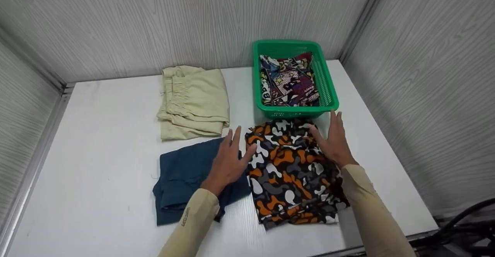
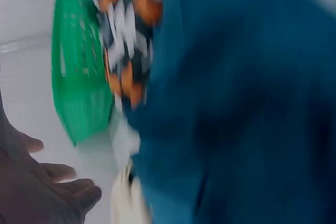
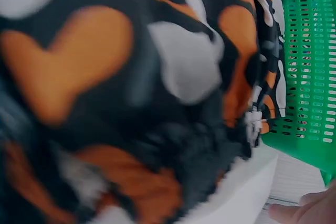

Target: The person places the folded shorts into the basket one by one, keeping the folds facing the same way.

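Note:
A garment (image 1: 286, 172) with an orange, black, grey and white blotch pattern lies on the table, its far edge right at the green basket (image 1: 334, 94). My left hand (image 1: 229, 162) is over the folded dark blue garment (image 1: 181, 175), fingers spread, thumb tip at the patterned garment's left edge. On the other side my right hand (image 1: 335, 143) has its fingers stretched toward the basket's near corner, its thumb over the patterned cloth. Neither hand holds anything. In the left wrist view the left hand (image 2: 47, 187) shows extended fingers; blue cloth fills much of that view.
Inside the basket lies a multicoloured printed cloth (image 1: 290, 83). A folded pale yellow garment (image 1: 197, 98) with a gathered waistband lies behind the blue one. Wood-grain panels (image 1: 127, 24) close off the white table (image 1: 96, 164) at the back and sides. Black cables (image 1: 460, 222) are at the lower right.

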A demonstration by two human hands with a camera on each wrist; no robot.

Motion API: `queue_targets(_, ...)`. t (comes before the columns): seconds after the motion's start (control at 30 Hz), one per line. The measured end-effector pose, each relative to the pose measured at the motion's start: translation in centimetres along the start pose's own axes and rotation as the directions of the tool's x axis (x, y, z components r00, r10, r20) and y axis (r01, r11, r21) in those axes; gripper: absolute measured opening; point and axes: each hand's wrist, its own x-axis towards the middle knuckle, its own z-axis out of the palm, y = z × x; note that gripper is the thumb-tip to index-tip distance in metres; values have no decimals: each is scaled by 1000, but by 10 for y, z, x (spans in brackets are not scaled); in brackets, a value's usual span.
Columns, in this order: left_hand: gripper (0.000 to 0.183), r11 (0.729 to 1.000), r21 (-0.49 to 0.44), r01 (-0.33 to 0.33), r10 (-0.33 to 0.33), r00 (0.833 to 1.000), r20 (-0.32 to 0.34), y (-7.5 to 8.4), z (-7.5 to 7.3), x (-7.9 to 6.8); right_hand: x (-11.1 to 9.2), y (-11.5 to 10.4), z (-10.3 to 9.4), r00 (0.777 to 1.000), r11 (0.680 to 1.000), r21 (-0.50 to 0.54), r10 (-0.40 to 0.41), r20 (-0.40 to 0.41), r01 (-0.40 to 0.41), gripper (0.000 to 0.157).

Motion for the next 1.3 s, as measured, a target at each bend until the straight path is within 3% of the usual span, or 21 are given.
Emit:
queue_targets(0.07,80,991,-133,7,-3,999,33,4,9,-10,-7,4,2,998,997,53,51,23,-52,98)
queue_targets(0.23,69,918,-396,26,7,997,81,11,24,-34,-24,8,0,984,968,182,159,82,-171,100)
queue_targets(0.33,67,860,-499,108,-55,991,121,15,31,-45,-33,5,-6,963,936,239,232,135,-259,103)
queue_targets(0.4,67,801,-567,193,-126,980,155,17,35,-51,-37,1,-10,939,904,272,288,188,-331,106)
queue_targets(0.53,67,646,-687,335,-241,942,233,19,39,-54,-41,-5,-15,877,828,313,383,292,-465,111)
queue_targets(0.63,66,556,-733,393,-293,917,270,18,39,-52,-41,-5,-17,837,778,338,415,356,-529,109)
queue_targets(0.73,66,499,-752,430,-346,895,282,15,39,-48,-41,-1,-17,810,712,407,413,417,-573,93)
queue_targets(0.8,67,465,-766,443,-370,884,287,12,40,-45,-41,3,-17,793,643,473,412,449,-602,76)
queue_targets(0.9,67,420,-785,456,-377,874,306,9,40,-40,-40,4,-16,773,541,553,405,489,-633,56)
queue_targets(0.97,67,407,-795,450,-353,880,317,9,41,-38,-42,5,-16,761,503,571,403,509,-649,54)
queue_targets(1.07,63,396,-816,421,-286,901,326,13,43,-37,-44,3,-15,752,501,563,387,533,-657,58)
queue_targets(1.17,59,361,-843,400,-215,915,342,16,46,-35,-45,0,-13,743,508,549,365,561,-664,61)
queue_targets(1.3,55,268,-868,418,-192,906,377,18,55,-31,-47,-3,-6,720,508,528,330,610,-681,67)
